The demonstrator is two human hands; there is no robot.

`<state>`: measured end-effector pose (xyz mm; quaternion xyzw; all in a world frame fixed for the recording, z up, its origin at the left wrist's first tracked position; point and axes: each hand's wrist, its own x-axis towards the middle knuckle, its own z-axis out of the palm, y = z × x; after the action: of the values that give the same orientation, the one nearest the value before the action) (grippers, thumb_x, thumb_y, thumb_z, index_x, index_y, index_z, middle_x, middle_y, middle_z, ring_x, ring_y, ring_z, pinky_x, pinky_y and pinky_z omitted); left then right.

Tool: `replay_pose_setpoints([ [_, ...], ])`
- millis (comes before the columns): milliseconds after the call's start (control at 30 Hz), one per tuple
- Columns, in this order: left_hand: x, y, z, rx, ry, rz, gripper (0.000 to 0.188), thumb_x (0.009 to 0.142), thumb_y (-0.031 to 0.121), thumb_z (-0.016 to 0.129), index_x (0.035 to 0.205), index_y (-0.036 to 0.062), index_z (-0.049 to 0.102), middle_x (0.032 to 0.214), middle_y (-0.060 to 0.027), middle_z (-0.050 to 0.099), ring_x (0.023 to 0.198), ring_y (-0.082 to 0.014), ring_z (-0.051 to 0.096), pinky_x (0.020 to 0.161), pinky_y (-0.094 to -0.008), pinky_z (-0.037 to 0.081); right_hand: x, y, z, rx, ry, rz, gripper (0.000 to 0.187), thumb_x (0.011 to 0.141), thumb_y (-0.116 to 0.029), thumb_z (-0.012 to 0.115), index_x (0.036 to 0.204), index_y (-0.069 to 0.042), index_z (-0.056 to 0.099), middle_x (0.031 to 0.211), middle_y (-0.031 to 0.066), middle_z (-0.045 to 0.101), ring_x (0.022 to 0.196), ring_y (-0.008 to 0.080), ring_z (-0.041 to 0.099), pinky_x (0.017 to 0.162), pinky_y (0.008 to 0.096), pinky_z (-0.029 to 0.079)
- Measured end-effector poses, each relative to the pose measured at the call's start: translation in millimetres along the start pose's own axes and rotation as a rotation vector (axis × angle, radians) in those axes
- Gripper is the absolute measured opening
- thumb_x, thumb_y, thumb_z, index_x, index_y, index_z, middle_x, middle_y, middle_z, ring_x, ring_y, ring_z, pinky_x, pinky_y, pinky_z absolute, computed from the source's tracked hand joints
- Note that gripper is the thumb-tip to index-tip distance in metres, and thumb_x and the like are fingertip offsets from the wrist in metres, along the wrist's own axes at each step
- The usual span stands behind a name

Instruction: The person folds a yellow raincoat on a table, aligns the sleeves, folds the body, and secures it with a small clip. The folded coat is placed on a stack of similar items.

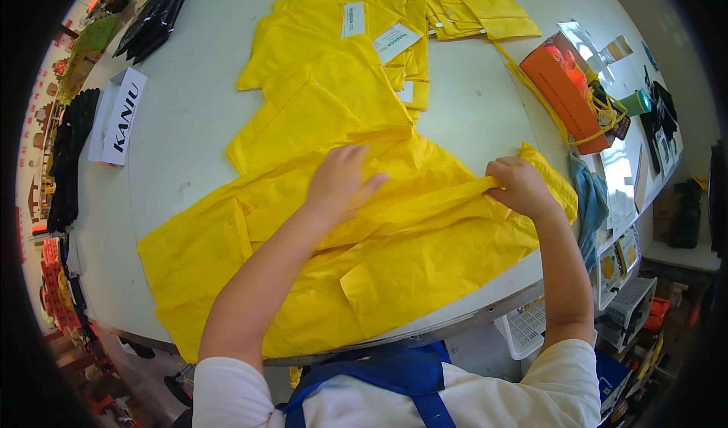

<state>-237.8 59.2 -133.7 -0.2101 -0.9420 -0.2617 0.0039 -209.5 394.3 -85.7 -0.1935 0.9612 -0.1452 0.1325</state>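
A large yellow garment [364, 253] of thin, slick fabric lies spread over the near edge of the white desk [189, 125], at about six o'clock from the desk's middle. The left hand [341, 181] rests flat on it near its upper edge, fingers [370, 184] spread and pressing the cloth down. The right hand [519, 187], at about three o'clock from the left, has its fingers curled shut, pinching a gathered fold of the same yellow garment and drawing it taut between the two hands.

At one o'clock, near the desk's far right edge, an orange bag [561, 87] lies on its side with yellow cord and a bit of orange material spilling from its mouth; what else is inside cannot be made out. Below the desk edge at four o'clock, white plastic baskets [531, 326] stand on a lower level; their contents are hidden.

At twelve o'clock, a stack of folded yellow garments [334, 56] with white paper tags lies just beyond the spread one, touching it. Another folded yellow pile [462, 3] sits farther back. A blue cloth [590, 200] hangs at the desk's right edge, just beside the right hand. At ten o'clock lie a white printed card [121, 117] and dark flat packets [155, 18], well apart from the hands.
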Motion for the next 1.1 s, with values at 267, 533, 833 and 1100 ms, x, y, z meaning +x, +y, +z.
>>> replay_pose_setpoints([
  [267,129,-11,49,-0.262,-0.168,-0.206,0.021,0.091,0.023,0.05,0.097,0.005,0.058,0.092,-0.018,0.063,0.087,-0.0347,0.059,0.076,-0.0395,0.047,-24,38,-14,0.098,0.287,0.109,0.023,0.069,-0.006,0.07,0.084,-0.006,0.052,0.083,0.0089,0.056,0.082,0.0301,0.056,0.072,0.0345,0.046],
  [533,166,-15,47,-0.036,-0.256,-0.126,0.022,0.095,0.026,0.042,0.103,0.0086,0.052,0.09,-0.0171,0.063,0.086,-0.0367,0.06,0.074,-0.0452,0.047,-35,86,17,-0.393,0.446,-0.094,0.012,0.07,-0.004,0.059,0.079,-0.011,0.055,0.08,0.0071,0.052,0.081,0.0265,0.054,0.081,0.0372,0.043],
  [833,69,-41,-7,0.095,0.196,0.049,0.039,0.084,0.02,0.062,0.12,0.0099,0.052,0.118,-0.0135,0.055,0.109,-0.0343,0.05,0.093,-0.042,0.042,-15,87,13,-0.348,0.191,0.094,0.02,0.071,-0.004,0.058,0.089,-0.012,0.06,0.09,0.0066,0.054,0.094,0.0263,0.052,0.083,0.0363,0.041],
  [1100,-140,-145,-71,-0.253,0.266,-0.961,0.05,0.086,0.025,0.064,0.126,-0.0001,0.046,0.108,-0.0144,0.061,0.098,-0.0284,0.059,0.085,-0.0367,0.047,33,-25,4,-0.248,0.336,0.159,0.027,0.074,-0.001,0.059,0.101,-0.005,0.058,0.095,0.013,0.058,0.098,0.0304,0.054,0.087,0.0384,0.042],
])
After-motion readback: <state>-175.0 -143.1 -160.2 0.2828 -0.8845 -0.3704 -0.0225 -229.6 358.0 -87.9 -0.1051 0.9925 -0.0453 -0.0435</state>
